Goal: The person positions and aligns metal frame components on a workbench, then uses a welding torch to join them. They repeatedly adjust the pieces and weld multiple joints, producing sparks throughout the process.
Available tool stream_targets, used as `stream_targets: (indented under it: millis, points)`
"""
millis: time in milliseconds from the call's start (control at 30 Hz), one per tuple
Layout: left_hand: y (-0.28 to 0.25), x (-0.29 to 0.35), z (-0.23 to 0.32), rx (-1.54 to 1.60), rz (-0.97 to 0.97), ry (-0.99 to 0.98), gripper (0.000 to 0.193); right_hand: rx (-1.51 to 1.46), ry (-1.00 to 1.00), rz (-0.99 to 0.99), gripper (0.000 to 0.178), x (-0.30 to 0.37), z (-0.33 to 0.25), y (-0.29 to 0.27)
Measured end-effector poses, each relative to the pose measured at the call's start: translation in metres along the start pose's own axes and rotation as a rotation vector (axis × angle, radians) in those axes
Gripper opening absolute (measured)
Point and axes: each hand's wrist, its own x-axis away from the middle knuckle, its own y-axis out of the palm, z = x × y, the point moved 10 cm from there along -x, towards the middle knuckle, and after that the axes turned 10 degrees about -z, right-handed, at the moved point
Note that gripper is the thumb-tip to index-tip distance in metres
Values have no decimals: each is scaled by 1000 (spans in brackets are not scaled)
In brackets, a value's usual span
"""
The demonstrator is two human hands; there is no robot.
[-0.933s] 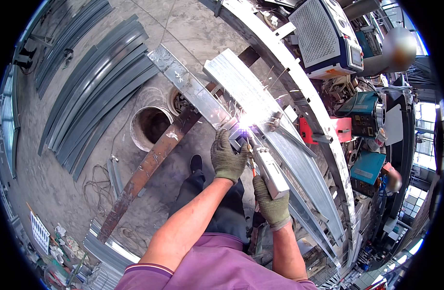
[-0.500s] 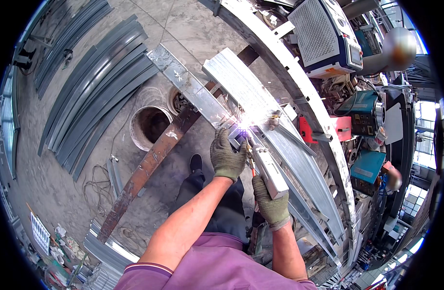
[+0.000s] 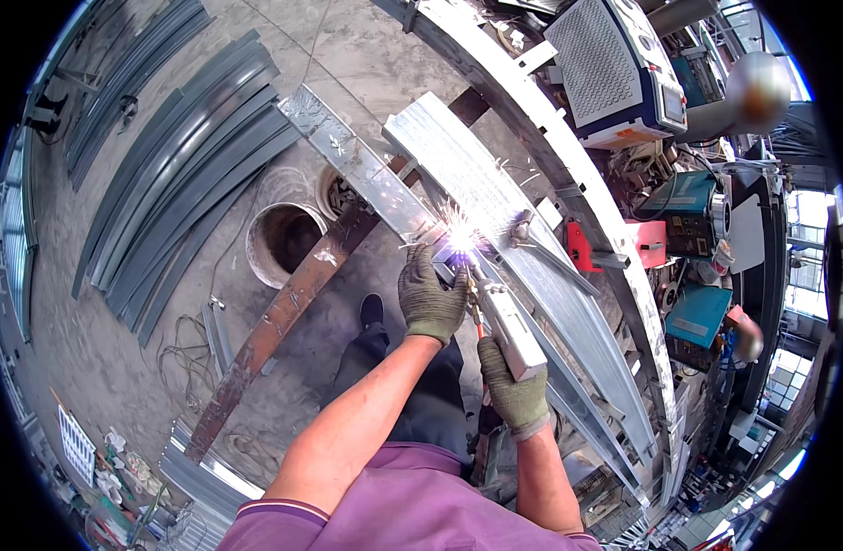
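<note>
In my gloved right hand (image 3: 515,390) is a handheld welding torch (image 3: 511,331) with a pale box-shaped body, its tip aimed up and left. Bright sparks (image 3: 460,237) burst at the tip, and the glare hides the weld spot. My left hand (image 3: 432,298), also gloved, is closed on a small metal bracket (image 3: 447,264) beside the sparks; the fingers partly cover it. That bracket sits at the near end of a galvanized steel channel (image 3: 366,174). A hammer (image 3: 522,230) lies on the wide galvanized beam (image 3: 467,165) to the right.
A rusty steel bar (image 3: 275,335) supports the work from below. Left of it stand a bucket (image 3: 279,243) and stacked grey profiles (image 3: 183,174). A long curved rail (image 3: 568,174) runs along the right, with a white-and-blue machine (image 3: 614,73) and teal welding units (image 3: 702,321) beyond.
The spark burst has changed shape, with less white glare, so the hammer shows more plainly. Both hands, the torch and the bracket stay nearly where they were.
</note>
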Motion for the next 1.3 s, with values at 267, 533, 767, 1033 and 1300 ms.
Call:
stream_targets:
  millis: [267,533,767,1033,1300]
  points:
    - [-1,1,-1,-10,68,3,73,-32,72,6,38,3,10,1]
    - [-3,6,1,-27,110,65,77,-195,127,14,21,29,-16,-17]
    - [1,6,-1,13,65,69,85,-141,-7,93,29,42,0,-38]
    - [2,9,-4,-18,50,11,95,-199,-52,44,25,49,12,-64]
    - [-2,18,3,60,36,-47,96,-225,-43,46,33,49,42,-107]
